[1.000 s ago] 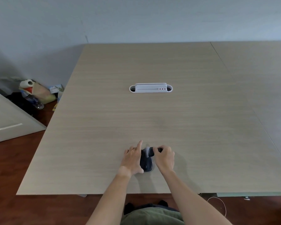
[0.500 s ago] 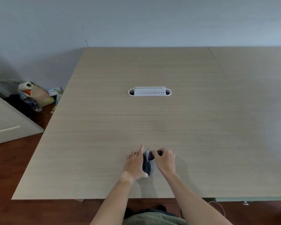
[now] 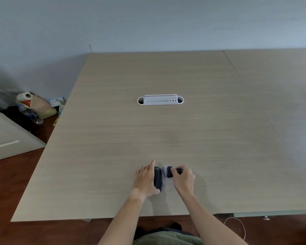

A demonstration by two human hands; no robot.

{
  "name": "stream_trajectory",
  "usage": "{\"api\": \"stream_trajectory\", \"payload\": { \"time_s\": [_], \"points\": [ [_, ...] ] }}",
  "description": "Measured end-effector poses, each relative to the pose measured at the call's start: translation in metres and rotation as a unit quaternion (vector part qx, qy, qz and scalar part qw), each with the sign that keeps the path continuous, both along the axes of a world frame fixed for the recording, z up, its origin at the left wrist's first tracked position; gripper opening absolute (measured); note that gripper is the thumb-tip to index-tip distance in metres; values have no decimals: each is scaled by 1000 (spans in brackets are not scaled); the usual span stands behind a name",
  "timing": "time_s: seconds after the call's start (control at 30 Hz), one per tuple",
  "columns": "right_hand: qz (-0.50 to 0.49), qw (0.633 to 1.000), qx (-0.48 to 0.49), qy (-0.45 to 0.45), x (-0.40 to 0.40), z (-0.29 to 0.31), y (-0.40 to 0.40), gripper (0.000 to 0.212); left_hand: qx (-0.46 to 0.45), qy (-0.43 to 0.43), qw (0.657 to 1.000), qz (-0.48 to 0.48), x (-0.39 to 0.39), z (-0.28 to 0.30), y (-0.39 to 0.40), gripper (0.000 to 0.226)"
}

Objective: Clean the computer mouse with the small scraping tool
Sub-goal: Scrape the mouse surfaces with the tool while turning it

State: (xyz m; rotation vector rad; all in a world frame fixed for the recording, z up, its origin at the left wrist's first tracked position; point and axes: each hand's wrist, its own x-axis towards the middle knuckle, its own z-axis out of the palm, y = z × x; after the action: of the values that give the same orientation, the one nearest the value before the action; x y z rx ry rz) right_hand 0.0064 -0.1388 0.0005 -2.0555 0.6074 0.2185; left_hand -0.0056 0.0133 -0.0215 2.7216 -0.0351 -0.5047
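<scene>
A black computer mouse (image 3: pixel 158 179) stands tipped on its side near the front edge of the wooden table (image 3: pixel 148 131). My left hand (image 3: pixel 146 180) grips it from the left, index finger stretched forward. My right hand (image 3: pixel 184 179) holds a small dark cleaning tool (image 3: pixel 168 172) with a pale rounded head. The head points left and lies close beside the front of the mouse; contact between them is unclear.
A white cable grommet (image 3: pixel 160 100) is set into the table's middle. A second table (image 3: pixel 281 82) adjoins on the right. On the floor at the left lie bags and a bottle (image 3: pixel 32 106), next to a white panel (image 3: pixel 9 138). A white cable (image 3: pixel 237 225) lies below the front edge.
The tool has come off the mouse and moved to the right of it. My left hand has tipped the mouse further onto its side. The view has tilted down slightly.
</scene>
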Motion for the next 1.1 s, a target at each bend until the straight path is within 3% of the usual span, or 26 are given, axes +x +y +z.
{"api": "stream_trajectory", "payload": {
  "time_s": [0.13, 0.23, 0.37, 0.53, 0.7, 0.87, 1.0, 1.1],
  "points": [
    [47, 996, 65, 32, -2, 1, 0, 11, -4, 5, 1000, 11, -1, 1, 1, 118],
    [30, 999, 18, 35, -4, -3, 1, 12, 0, 5, 1000, 14, 0, 2, 0, 119],
    [62, 997, 51, 23, -2, 0, 1, 12, -1, 6, 1000, 23, -1, 1, 3, 117],
    [23, 999, -38, 23, -5, -2, 2, 13, 5, -6, 1000, 26, -4, 0, 5, 114],
    [41, 998, 43, 19, -3, 2, 3, 9, 8, 1, 1000, 27, -3, -1, 3, 110],
    [13, 1000, -1, 15, -4, -1, 5, 10, 13, -3, 1000, 19, -3, -5, 3, 99],
    [65, 996, 45, 31, 0, 4, 6, 10, 4, -5, 1000, 16, -3, -7, 5, 92],
    [65, 997, 3, 38, 6, 5, 7, 12, 8, 3, 1000, 4, 0, -4, 6, 90]
  ]
}}
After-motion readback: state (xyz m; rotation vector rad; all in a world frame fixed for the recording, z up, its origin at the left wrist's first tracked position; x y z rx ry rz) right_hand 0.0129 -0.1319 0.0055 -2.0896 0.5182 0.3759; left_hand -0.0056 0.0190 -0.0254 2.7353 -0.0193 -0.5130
